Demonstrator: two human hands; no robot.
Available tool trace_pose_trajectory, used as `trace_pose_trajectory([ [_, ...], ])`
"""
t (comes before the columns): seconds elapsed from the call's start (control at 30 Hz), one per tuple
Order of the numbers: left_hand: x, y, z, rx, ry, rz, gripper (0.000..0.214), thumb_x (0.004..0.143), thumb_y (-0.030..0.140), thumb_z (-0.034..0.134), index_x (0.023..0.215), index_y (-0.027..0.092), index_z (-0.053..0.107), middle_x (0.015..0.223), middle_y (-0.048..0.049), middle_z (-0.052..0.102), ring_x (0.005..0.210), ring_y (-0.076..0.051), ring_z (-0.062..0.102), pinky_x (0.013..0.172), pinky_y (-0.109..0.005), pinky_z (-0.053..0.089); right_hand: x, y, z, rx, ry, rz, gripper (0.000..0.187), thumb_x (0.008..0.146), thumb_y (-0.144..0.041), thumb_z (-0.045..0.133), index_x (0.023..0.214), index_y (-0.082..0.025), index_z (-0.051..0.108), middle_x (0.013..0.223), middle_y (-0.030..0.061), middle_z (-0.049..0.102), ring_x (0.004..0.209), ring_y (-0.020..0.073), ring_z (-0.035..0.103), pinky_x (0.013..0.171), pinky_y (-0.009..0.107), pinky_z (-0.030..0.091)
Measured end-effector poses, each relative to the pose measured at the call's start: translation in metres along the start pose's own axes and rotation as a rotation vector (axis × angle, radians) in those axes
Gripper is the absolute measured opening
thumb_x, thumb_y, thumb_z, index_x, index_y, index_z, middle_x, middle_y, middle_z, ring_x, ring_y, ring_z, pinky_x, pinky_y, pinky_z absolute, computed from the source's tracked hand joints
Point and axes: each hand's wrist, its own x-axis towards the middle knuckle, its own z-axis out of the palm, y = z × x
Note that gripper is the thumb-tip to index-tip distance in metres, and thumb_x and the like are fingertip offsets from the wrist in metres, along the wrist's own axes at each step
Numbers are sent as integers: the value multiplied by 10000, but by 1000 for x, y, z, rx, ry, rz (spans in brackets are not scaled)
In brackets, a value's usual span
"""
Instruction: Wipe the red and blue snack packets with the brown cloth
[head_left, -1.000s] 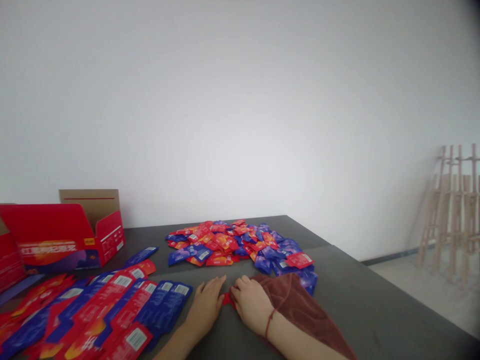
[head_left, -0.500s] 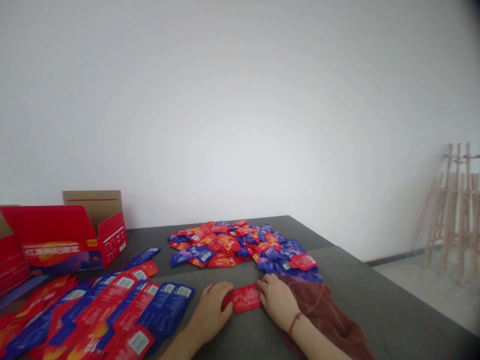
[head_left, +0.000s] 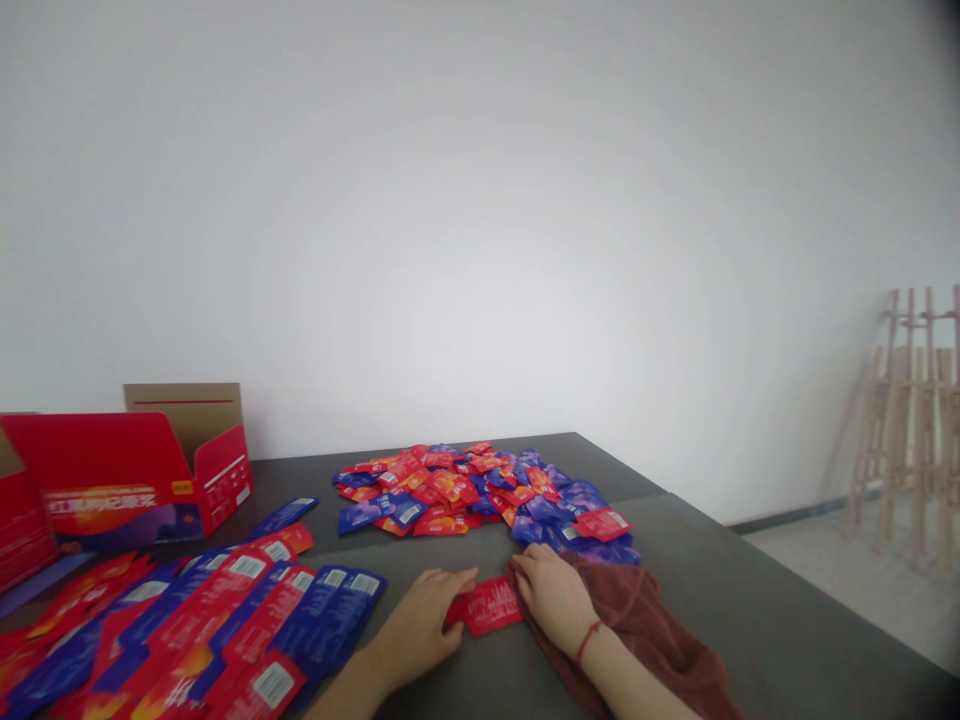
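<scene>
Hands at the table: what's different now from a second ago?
The left hand and right hand have moved apart, the right sliding rightward. This uncovers a red sachet lying flat between them, with its ends against both hands. The heap of red and blue sachets and the red carton stayed as they were.

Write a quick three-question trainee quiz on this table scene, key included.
1. What lies between the left hand and the right hand? A) a flat red sachet, B) a glass jar, C) a steel ruler.
2. True or false: the crumpled brown towel lies nearer the right hand than the left hand.
3. What stands at the far right of the view?

Key: 1 A; 2 true; 3 tall pale wooden easels.
</scene>
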Motion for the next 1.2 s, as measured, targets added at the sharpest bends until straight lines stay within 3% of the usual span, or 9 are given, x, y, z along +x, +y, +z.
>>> trace_pose_trajectory([
  [0.13, 2, 5, 1, 35, 15, 20, 657, 678, 122, 508, 1331, 195, 481, 1212, -53, 635, 1129, -233, 540, 1040, -383, 345, -1, -1, -1, 36, 22, -20, 248, 937, -193, 442, 906, -222, 687, 884, 38, 653, 887, 198, 588, 751, 276, 432],
  [0.27, 4, 7, 5, 37, 52, -6, 554, 763, 103, 423, 1298, 202, 525, 1103, -69, 669, 1012, -224, 602, 933, -348, 421, 1, 5, -3, 98, 117, -59, 240, 934, -178, 443, 991, -203, 675, 910, 51, 659, 887, 204, 588, 797, 301, 450],
  [0.37, 9, 3, 10, -102, 144, -105, 479, 821, 126, 372, 1260, 207, 546, 1090, -60, 672, 974, -204, 623, 893, -310, 435, 4, 10, -8, 178, 252, -121, 270, 949, -189, 424, 1130, -171, 624, 1013, 75, 653, 949, 206, 570, 865, 320, 448],
  [0.5, 17, -7, 17, -327, 184, -270, 417, 874, 223, 364, 1263, 179, 510, 863, -14, 690, 771, -183, 640, 739, -273, 478, 4, 9, -14, 233, 367, -227, 336, 967, -203, 390, 1271, -172, 530, 1148, 91, 611, 1049, 206, 527, 946, 343, 418],
  [0.57, 18, -10, 19, -302, 185, -267, 380, 858, 255, 414, 1204, 185, 555, 913, -24, 690, 853, -193, 634, 805, -288, 469, 3, 5, -11, 212, 305, -234, 323, 958, -198, 409, 1248, -190, 553, 1128, 81, 612, 1021, 204, 533, 927, 336, 428],
  [0.67, 13, -15, 17, -134, 220, -229, 369, 819, 239, 470, 1164, 194, 592, 1213, -69, 617, 1149, -220, 531, 998, -337, 372, 3, -2, 2, 128, 104, -177, 243, 936, -192, 452, 1054, -219, 662, 1019, 55, 632, 946, 196, 551, 849, 303, 446],
  [0.8, 1, -19, 10, 91, 158, -303, 421, 841, 271, 475, 1241, 165, 557, 1337, -110, 540, 1261, -249, 448, 1053, -407, 321, 4, -7, 15, -26, -57, -33, 254, 931, -198, 451, 890, -218, 701, 966, 56, 640, 942, 204, 551, 800, 292, 431],
  [0.97, -4, -11, 5, 232, 48, -318, 483, 890, 388, 453, 1310, 161, 525, 1407, -129, 474, 1315, -277, 391, 1089, -450, 265, 4, -7, 13, -96, -88, 14, 247, 912, -175, 457, 875, -191, 700, 959, 83, 634, 926, 220, 547, 765, 310, 421],
  [1.2, 1, -2, 1, 257, -15, -345, 468, 896, 338, 451, 1331, 176, 515, 1431, -128, 444, 1335, -286, 361, 1081, -468, 261, 4, -29, 15, -140, -82, -163, 231, 921, -170, 438, 937, -159, 668, 971, 89, 619, 931, 228, 532, 754, 329, 416],
])
